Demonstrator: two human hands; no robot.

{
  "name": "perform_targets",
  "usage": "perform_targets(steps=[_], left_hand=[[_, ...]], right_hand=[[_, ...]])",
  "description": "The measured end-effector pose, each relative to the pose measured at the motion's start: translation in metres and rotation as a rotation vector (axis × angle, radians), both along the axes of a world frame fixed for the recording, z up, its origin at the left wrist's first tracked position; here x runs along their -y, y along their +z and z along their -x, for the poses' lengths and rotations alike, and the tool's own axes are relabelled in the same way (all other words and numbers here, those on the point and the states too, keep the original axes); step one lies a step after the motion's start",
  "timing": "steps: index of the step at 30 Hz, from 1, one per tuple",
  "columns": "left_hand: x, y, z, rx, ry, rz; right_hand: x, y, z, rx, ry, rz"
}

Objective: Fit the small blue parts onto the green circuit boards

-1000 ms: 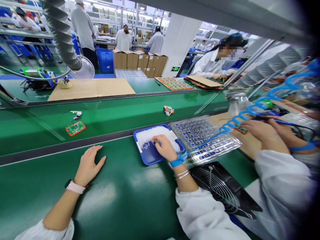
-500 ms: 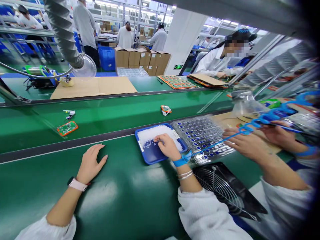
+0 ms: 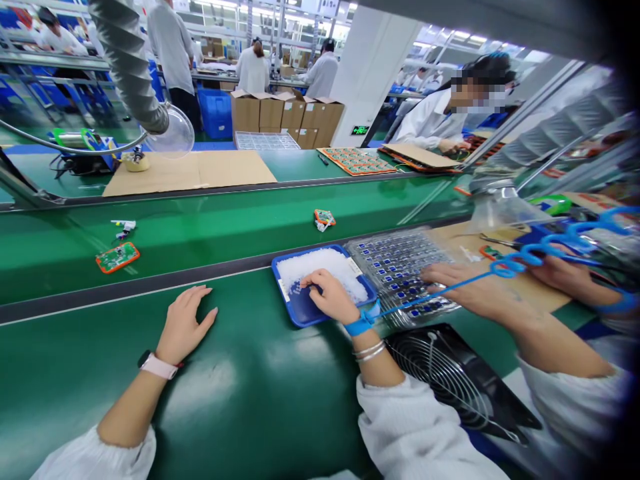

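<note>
My left hand (image 3: 186, 323) rests on the green work surface (image 3: 220, 413), its fingers spread and nothing in it. My right hand (image 3: 330, 295), with a blue wrist strap, is over the blue tray (image 3: 306, 315). Its thumb and fingers are curled toward each other above small white pieces (image 3: 327, 260); whether a piece is between the fingertips is too small to tell. White pieces fill the back of that tray, and its blue bottom shows in front. A clear plastic tray of small blue parts (image 3: 400, 273) lies just to its right.
Behind, a green belt (image 3: 225, 230) carries a circuit board (image 3: 117, 257) at left and a smaller one (image 3: 324, 219) mid-way. A black fan (image 3: 450, 377) lies by my right forearm. A co-worker's hands (image 3: 465, 287) are at the right. A blue coiled cord (image 3: 540, 250) crosses there.
Both boards on the belt have shifted left. My right hand has moved slightly left in the tray. The co-worker's near hand has moved left over the clear tray. My left hand stays almost still.
</note>
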State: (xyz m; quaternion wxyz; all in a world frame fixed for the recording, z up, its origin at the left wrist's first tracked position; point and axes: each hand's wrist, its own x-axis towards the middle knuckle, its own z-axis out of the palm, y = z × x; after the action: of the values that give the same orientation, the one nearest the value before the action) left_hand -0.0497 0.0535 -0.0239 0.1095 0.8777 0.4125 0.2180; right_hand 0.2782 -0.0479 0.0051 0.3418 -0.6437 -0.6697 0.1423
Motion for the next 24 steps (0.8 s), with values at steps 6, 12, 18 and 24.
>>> perform_targets(steps=[6,12,18,24], left_hand=[[0.0,0.0,0.0,-0.005,0.006,0.007],[0.0,0.001,0.0,-0.013,0.007,0.016],[0.0,0.001,-0.001,-0.004,0.001,0.012],[0.001,0.002,-0.001,-0.012,0.004,0.01]], right_hand=[[0.0,0.001,0.0,0.026,0.003,0.015],[0.001,-0.002,-0.012,0.03,-0.087,-0.013],[0.0,-0.008,-0.018,0.018,-0.149,-0.003],[0.0,-0.008,-0.016,0.019,-0.134,-0.015]])
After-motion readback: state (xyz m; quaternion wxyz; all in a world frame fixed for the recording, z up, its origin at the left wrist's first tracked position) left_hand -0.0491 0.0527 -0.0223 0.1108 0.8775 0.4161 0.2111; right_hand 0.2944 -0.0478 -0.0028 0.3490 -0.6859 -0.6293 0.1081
